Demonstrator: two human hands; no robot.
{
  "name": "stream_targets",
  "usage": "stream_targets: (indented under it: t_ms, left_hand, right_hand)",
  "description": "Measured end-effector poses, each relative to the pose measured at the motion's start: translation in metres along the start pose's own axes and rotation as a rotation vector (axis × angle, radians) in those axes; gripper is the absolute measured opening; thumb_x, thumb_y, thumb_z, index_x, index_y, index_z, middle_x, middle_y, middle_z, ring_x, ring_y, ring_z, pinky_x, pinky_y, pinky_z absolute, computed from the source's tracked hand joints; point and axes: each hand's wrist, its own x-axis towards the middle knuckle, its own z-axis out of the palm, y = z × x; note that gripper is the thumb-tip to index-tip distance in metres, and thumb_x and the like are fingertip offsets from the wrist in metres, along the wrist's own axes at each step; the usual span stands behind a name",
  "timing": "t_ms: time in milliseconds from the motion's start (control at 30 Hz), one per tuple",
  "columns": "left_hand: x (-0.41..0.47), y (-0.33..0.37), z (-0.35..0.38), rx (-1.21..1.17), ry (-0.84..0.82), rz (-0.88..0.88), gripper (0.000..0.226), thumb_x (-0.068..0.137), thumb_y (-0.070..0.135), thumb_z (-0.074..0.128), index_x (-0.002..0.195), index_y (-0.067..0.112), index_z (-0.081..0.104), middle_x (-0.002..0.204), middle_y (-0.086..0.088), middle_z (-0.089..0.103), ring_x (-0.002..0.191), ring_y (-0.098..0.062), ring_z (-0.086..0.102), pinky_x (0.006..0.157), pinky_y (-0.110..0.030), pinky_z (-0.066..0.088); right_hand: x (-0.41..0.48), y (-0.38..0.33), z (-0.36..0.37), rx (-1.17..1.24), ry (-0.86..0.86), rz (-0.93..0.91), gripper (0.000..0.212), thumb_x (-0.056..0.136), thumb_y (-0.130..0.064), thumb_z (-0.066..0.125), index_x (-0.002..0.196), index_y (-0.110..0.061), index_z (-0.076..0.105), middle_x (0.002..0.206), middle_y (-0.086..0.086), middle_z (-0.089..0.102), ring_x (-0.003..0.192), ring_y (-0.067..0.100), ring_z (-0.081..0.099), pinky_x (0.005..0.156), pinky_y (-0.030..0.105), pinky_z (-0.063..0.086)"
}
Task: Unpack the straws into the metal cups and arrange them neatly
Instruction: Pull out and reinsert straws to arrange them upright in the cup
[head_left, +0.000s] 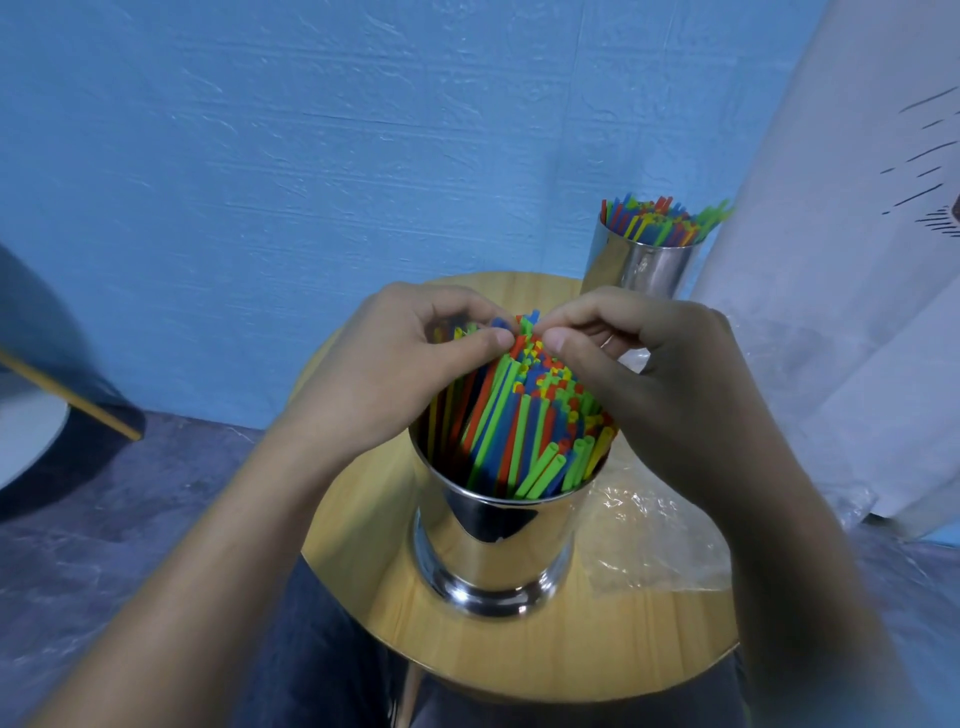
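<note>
Wooden table (363, 582) bears near cup (493, 551), plastic wrap (639, 525), perhaps far cup (639, 265).

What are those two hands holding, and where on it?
Left hand and right hand both pinch the straws by their upper tips, above the near metal cup they stand in.

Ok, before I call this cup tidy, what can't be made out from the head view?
All head view:
- Top ends of the multicoloured plastic straws in the near shiny metal cup: covered by the left hand and right hand pinching them.
- Base of the far metal cup: behind the right hand.
- Clear plastic wrapping: partly under the right forearm; leftover straws unclear.
</note>
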Motion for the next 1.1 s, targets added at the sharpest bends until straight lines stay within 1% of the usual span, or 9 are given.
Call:
stream_targets:
  t_ms: [100, 233, 367, 500, 600, 767, 900, 1000, 1100]
  left_hand:
    - [0.004, 0.007, -0.002, -0.036, 0.040, 0.027, 0.009, 0.088, 0.036, 0.072, 0.091, 0.031, 0.079, 0.091, 0.005, 0.078, 0.092, -0.016, 0.073, 0.089, -0.051, 0.058]
    - [0.013, 0.025, -0.019, -0.200, 0.206, 0.092, 0.012, 0.093, 0.017, 0.071, 0.091, 0.027, 0.076, 0.087, 0.012, 0.078, 0.086, -0.002, 0.070, 0.077, -0.021, 0.054]
    - [0.016, 0.039, -0.038, -0.363, 0.419, 0.151, 0.011, 0.098, 0.017, 0.065, 0.097, 0.023, 0.074, 0.085, 0.006, 0.073, 0.074, -0.011, 0.067, 0.065, -0.026, 0.053]
    - [0.014, 0.038, -0.047, -0.540, 0.610, 0.187, 0.009, 0.101, 0.023, 0.063, 0.100, 0.023, 0.072, 0.094, 0.004, 0.070, 0.078, -0.013, 0.066, 0.069, -0.029, 0.054]
    - [0.011, 0.030, -0.049, -0.716, 0.677, 0.175, 0.008, 0.102, 0.024, 0.063, 0.100, 0.021, 0.070, 0.096, 0.005, 0.069, 0.081, -0.014, 0.066, 0.073, -0.027, 0.053]
    - [0.008, 0.018, -0.038, -0.923, 0.629, 0.078, 0.008, 0.105, 0.020, 0.058, 0.100, 0.019, 0.064, 0.091, 0.008, 0.070, 0.078, -0.007, 0.068, 0.072, -0.020, 0.054]
    - [0.005, 0.004, -0.026, -0.946, 0.557, -0.048, 0.012, 0.104, 0.021, 0.057, 0.095, 0.022, 0.063, 0.092, 0.008, 0.072, 0.082, -0.008, 0.071, 0.072, -0.020, 0.055]
    - [0.002, -0.008, -0.019, -0.787, 0.465, -0.152, 0.011, 0.100, 0.024, 0.061, 0.089, 0.024, 0.065, 0.088, 0.005, 0.074, 0.079, -0.011, 0.070, 0.073, -0.023, 0.054]
    - [-0.001, -0.015, -0.014, -0.506, 0.351, -0.181, 0.010, 0.095, 0.030, 0.067, 0.086, 0.027, 0.069, 0.087, 0.006, 0.076, 0.082, -0.009, 0.065, 0.079, -0.027, 0.049]
  right_hand:
    - [0.000, 0.000, 0.000, -0.010, -0.007, 0.003, 0.015, 0.093, -0.037, 0.060, 0.092, -0.034, 0.075, 0.084, -0.020, 0.072, 0.085, 0.002, 0.068, 0.072, 0.030, 0.056]
    - [0.001, 0.001, 0.000, -0.015, -0.012, 0.005, 0.018, 0.093, -0.037, 0.059, 0.094, -0.032, 0.076, 0.086, -0.023, 0.072, 0.087, 0.000, 0.067, 0.073, 0.024, 0.054]
    - [0.001, -0.001, 0.001, -0.012, -0.007, 0.015, 0.019, 0.092, -0.039, 0.058, 0.098, -0.034, 0.076, 0.088, -0.026, 0.070, 0.090, -0.004, 0.067, 0.073, 0.022, 0.053]
    - [0.002, -0.001, 0.004, -0.023, 0.014, 0.021, 0.028, 0.092, -0.040, 0.059, 0.114, -0.033, 0.075, 0.097, -0.022, 0.071, 0.097, 0.002, 0.067, 0.083, 0.036, 0.058]
    - [0.003, 0.000, 0.005, -0.026, 0.026, 0.028, 0.036, 0.091, -0.043, 0.061, 0.124, -0.033, 0.072, 0.102, -0.023, 0.070, 0.101, 0.000, 0.066, 0.086, 0.034, 0.057]
    - [0.003, 0.002, 0.005, 0.148, 0.060, -0.011, 0.023, 0.097, -0.028, 0.062, 0.117, -0.030, 0.073, 0.091, -0.020, 0.075, 0.093, -0.001, 0.071, 0.082, 0.023, 0.056]
    - [0.003, 0.004, 0.003, 0.568, 0.149, 0.033, 0.018, 0.098, -0.012, 0.062, 0.109, -0.019, 0.074, 0.080, -0.001, 0.075, 0.078, 0.008, 0.068, 0.074, 0.021, 0.052]
    - [0.007, 0.003, -0.001, 0.856, 0.235, 0.165, 0.015, 0.095, -0.017, 0.063, 0.105, -0.015, 0.074, 0.078, 0.001, 0.070, 0.070, 0.012, 0.060, 0.068, 0.022, 0.049]
    - [0.009, 0.004, -0.002, 0.921, 0.304, 0.181, 0.014, 0.099, -0.015, 0.061, 0.108, -0.014, 0.072, 0.082, 0.002, 0.068, 0.070, 0.012, 0.058, 0.068, 0.022, 0.048]
